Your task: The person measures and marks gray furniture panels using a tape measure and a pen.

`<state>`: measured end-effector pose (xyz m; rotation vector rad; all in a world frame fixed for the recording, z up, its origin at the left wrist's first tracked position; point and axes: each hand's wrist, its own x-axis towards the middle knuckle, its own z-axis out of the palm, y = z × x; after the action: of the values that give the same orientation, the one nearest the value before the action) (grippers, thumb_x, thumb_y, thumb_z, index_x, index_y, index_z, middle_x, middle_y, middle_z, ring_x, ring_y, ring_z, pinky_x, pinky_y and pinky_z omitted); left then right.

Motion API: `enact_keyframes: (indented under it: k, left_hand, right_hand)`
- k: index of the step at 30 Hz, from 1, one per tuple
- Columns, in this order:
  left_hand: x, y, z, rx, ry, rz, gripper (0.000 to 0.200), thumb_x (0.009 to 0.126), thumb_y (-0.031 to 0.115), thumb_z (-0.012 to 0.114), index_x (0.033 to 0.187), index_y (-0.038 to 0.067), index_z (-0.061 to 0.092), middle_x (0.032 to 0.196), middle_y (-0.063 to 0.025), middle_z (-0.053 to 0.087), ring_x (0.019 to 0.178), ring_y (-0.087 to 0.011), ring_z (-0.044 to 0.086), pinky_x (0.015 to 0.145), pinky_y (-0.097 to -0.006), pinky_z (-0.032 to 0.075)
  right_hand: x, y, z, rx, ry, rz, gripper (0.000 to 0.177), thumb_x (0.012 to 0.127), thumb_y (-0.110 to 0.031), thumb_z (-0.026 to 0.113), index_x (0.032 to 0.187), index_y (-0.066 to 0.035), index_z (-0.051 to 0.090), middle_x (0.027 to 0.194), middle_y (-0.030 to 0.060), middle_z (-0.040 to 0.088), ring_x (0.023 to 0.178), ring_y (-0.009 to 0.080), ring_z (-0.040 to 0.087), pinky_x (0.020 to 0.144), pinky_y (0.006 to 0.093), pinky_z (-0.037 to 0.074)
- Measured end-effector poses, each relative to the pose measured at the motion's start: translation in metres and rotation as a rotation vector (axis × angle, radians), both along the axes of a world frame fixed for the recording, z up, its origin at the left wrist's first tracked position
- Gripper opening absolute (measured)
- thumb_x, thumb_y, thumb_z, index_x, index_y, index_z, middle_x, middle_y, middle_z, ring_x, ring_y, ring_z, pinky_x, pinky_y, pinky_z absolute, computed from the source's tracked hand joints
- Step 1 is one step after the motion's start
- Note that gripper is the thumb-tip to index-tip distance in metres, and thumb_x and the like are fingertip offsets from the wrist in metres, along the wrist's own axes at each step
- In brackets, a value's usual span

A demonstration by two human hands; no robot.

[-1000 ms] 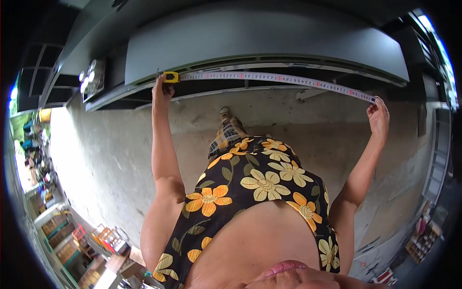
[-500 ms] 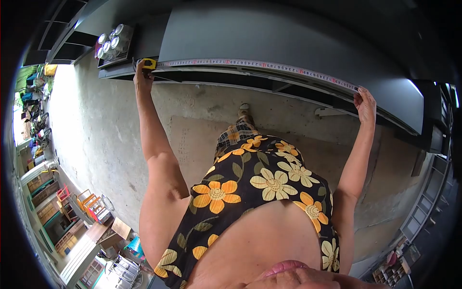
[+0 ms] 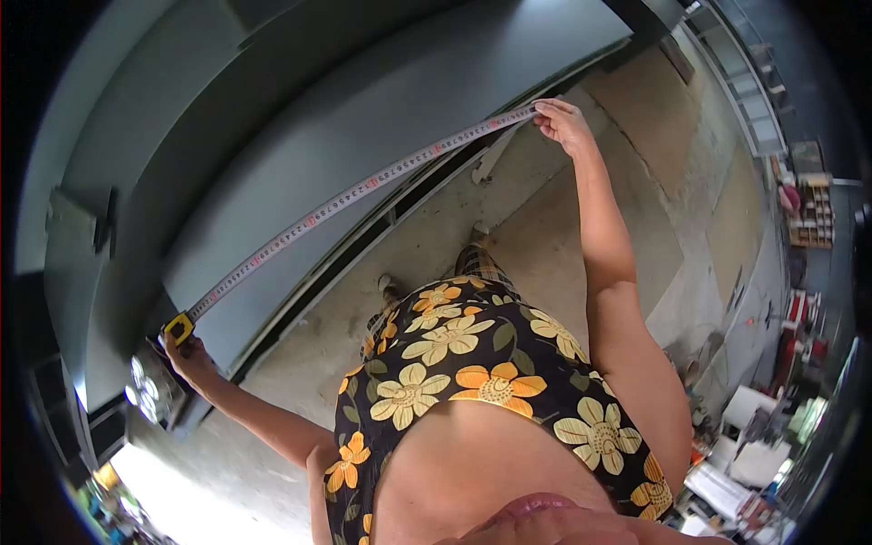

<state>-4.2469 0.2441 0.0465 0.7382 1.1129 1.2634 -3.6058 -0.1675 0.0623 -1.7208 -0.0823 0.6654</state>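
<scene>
A yellow and black tape measure (image 3: 179,327) is gripped in my left hand (image 3: 191,357), at the lower left end of a large dark grey panel (image 3: 363,118). Its white blade (image 3: 345,198) with black and red markings runs out in a long slant over the panel, near the front edge. At the far end of the blade, my right hand (image 3: 567,125) pinches the tip between thumb and fingers. That hand is beside the front edge, over the floor.
Clear glass jars (image 3: 145,391) stand together near my left hand. Below the panel's edge lies concrete floor (image 3: 436,241), where my feet show. A frame with shelves (image 3: 736,77) stands at the upper right, and piled goods (image 3: 754,436) lie at the lower right.
My view has turned, so the panel and tape now slant up to the right. The left hand appears lower and the right hand higher; both still hold the tape measure.
</scene>
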Motion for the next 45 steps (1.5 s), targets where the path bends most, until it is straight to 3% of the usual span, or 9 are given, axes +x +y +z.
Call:
enact_keyframes:
  k: [6, 9, 14, 18, 21, 27, 32, 36, 45]
  left_hand:
    - [0.083, 0.001, 0.015, 0.021, 0.045, -0.119, 0.035, 0.077, 0.029, 0.073, 0.096, 0.003, 0.059, 0.078, -0.0055, 0.057, 0.063, -0.0123, 0.052, 0.053, -0.0221, 0.041]
    - [0.113, -0.001, -0.013, -0.016, 0.061, -0.108, 0.034, 0.078, 0.027, 0.073, 0.097, 0.002, 0.060, 0.079, -0.0055, 0.058, 0.064, -0.0124, 0.053, 0.053, -0.0220, 0.042]
    - [0.196, -0.060, -0.023, -0.078, 0.074, -0.053, 0.034, 0.078, 0.026, 0.073, 0.097, 0.002, 0.060, 0.076, -0.0052, 0.058, 0.062, -0.0113, 0.054, 0.048, -0.0198, 0.043]
    - [0.212, -0.082, -0.025, -0.151, 0.093, -0.118, 0.032, 0.079, 0.027, 0.072, 0.094, 0.002, 0.058, 0.071, -0.0055, 0.057, 0.058, -0.0112, 0.053, 0.047, -0.0200, 0.044]
    - [0.225, -0.091, -0.019, -0.145, 0.111, -0.004, 0.033, 0.080, 0.027, 0.071, 0.096, 0.002, 0.058, 0.071, -0.0058, 0.057, 0.058, -0.0110, 0.053, 0.045, -0.0199, 0.042]
    - [0.240, -0.091, -0.026, -0.191, 0.094, -0.067, 0.033, 0.077, 0.026, 0.074, 0.098, 0.006, 0.059, 0.079, -0.0074, 0.063, 0.058, -0.0124, 0.058, 0.044, -0.0194, 0.048]
    - [0.289, -0.129, 0.002, -0.170, 0.111, -0.019, 0.031, 0.078, 0.026, 0.073, 0.098, 0.007, 0.060, 0.077, -0.0060, 0.063, 0.057, -0.0116, 0.057, 0.044, -0.0191, 0.047]
    - [0.327, -0.153, -0.010, -0.178, 0.170, 0.031, 0.037, 0.078, 0.033, 0.072, 0.097, 0.005, 0.059, 0.072, -0.0053, 0.059, 0.055, -0.0103, 0.051, 0.045, -0.0194, 0.041]
    - [0.430, -0.225, -0.027, -0.172, 0.220, 0.078, 0.032, 0.077, 0.032, 0.073, 0.090, 0.006, 0.060, 0.069, -0.0034, 0.057, 0.052, -0.0103, 0.047, 0.046, -0.0215, 0.037]
  right_hand:
    - [0.088, -0.070, 0.008, 0.045, -0.024, -0.108, 0.011, 0.083, -0.018, 0.068, 0.093, -0.012, 0.068, 0.078, -0.0029, 0.063, 0.072, 0.0080, 0.060, 0.062, 0.0219, 0.047]
    - [0.136, -0.092, -0.011, 0.033, -0.022, -0.112, 0.012, 0.083, -0.018, 0.068, 0.094, -0.013, 0.068, 0.080, -0.0027, 0.063, 0.071, 0.0079, 0.060, 0.063, 0.0218, 0.047]
    - [0.230, -0.150, -0.015, -0.003, 0.001, -0.135, 0.014, 0.085, -0.018, 0.066, 0.096, -0.011, 0.068, 0.082, -0.0022, 0.063, 0.073, 0.0075, 0.059, 0.064, 0.0222, 0.047]
    - [0.287, -0.165, -0.010, -0.045, -0.007, -0.163, 0.013, 0.085, -0.017, 0.065, 0.096, -0.011, 0.068, 0.081, -0.0014, 0.062, 0.071, 0.0084, 0.058, 0.064, 0.0234, 0.048]
    - [0.324, -0.165, -0.013, -0.051, -0.014, -0.167, 0.014, 0.086, -0.018, 0.064, 0.097, -0.012, 0.067, 0.083, -0.0029, 0.063, 0.074, 0.0081, 0.058, 0.066, 0.0232, 0.048]
    - [0.344, -0.169, -0.020, -0.081, -0.011, -0.176, 0.016, 0.087, -0.020, 0.063, 0.101, -0.014, 0.067, 0.087, -0.0049, 0.063, 0.078, 0.0062, 0.058, 0.067, 0.0222, 0.047]
    - [0.381, -0.185, -0.023, -0.098, 0.006, -0.167, 0.016, 0.086, -0.021, 0.064, 0.101, -0.016, 0.068, 0.089, -0.0059, 0.064, 0.079, 0.0060, 0.058, 0.068, 0.0215, 0.045]
    - [0.440, -0.194, -0.026, -0.114, -0.002, -0.133, 0.016, 0.086, -0.023, 0.065, 0.100, -0.017, 0.068, 0.089, -0.0065, 0.064, 0.079, 0.0057, 0.058, 0.067, 0.0210, 0.044]
    - [0.574, -0.215, -0.065, -0.204, -0.004, -0.098, 0.016, 0.086, -0.024, 0.063, 0.100, -0.021, 0.070, 0.089, -0.0084, 0.063, 0.080, 0.0046, 0.057, 0.069, 0.0217, 0.042]
